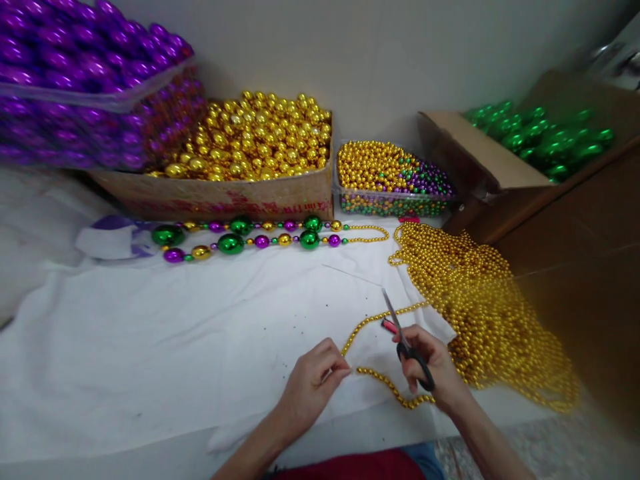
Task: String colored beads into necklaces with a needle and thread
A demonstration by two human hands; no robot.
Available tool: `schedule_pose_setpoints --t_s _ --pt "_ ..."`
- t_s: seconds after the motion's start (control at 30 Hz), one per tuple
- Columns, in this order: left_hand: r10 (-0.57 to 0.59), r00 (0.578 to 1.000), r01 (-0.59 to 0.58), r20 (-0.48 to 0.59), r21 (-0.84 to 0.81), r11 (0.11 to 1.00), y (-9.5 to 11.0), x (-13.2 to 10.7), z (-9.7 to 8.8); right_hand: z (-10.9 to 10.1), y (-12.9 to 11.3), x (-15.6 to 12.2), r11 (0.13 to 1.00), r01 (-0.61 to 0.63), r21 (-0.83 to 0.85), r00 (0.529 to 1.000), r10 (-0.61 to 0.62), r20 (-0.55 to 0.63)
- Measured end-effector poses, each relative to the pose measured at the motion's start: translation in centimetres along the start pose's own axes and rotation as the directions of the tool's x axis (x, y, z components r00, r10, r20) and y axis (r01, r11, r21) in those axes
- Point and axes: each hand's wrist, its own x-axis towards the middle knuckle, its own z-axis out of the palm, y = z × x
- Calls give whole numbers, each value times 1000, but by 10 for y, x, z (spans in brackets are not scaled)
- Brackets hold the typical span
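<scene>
My left hand (314,381) is closed in a pinch on a strand of small gold beads (367,325) lying on the white cloth (200,333). My right hand (434,367) grips black-handled scissors (406,340), blades pointing up and away, just right of the pinched strand. The strand runs up toward a big heap of gold bead strands (480,300) to the right. A loop of the same beads curls under my right hand. A small red object (388,325) lies by the scissor blades.
A finished necklace of large green, purple and gold beads (250,237) lies at the back. Behind it: a cardboard box of gold balls (250,140), purple balls (75,80), a tray of small mixed beads (390,177), a box of green balls (545,137).
</scene>
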Motion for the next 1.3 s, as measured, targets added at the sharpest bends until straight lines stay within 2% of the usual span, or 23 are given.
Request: schedule_pose_setpoints --t_s 0.1,0.17,0.3,0.4,0.47,0.63,0.83,0.93,1.0,1.17,1.23,1.3 --pt "-43 999 43 -4 12 999 -3 0 -3 -15 -6 16 975 12 -223 995 -33 -92" --pt "-70 997 70 9 14 997 -5 1 -3 -27 -12 39 930 3 -368 986 -63 -151" --pt "-105 993 104 50 13 994 -4 3 -1 -44 -24 100 717 -70 -694 964 -132 -232" --pt "-110 992 109 53 20 994 -2 4 -1 -44 -22 140 547 -105 -830 973 -117 -200" --pt "-111 993 110 50 24 994 -1 5 -1 -41 -17 156 460 -104 -882 987 -65 -150" --pt "-125 991 124 44 26 992 -3 3 -4 -43 -9 169 339 -69 -938 995 86 -43" --pt "-110 993 109 37 17 994 -1 5 -4 -59 -23 173 317 -49 -947 963 267 40" --pt "-102 994 102 34 22 995 0 6 -4 -56 -32 171 303 -51 -952 973 229 21" --pt "-94 995 94 32 25 995 0 5 -3 -42 -36 169 311 -42 -950 989 151 6" --pt "-84 996 82 43 43 996 1 4 -3 7 -46 173 426 -7 -905 1000 31 7" --pt "-74 996 72 41 50 996 3 3 -5 5 -55 167 502 -9 -865 1000 10 -5" --pt "-66 997 65 28 50 997 4 2 -8 -17 -62 140 588 -16 -809 1000 9 -13"
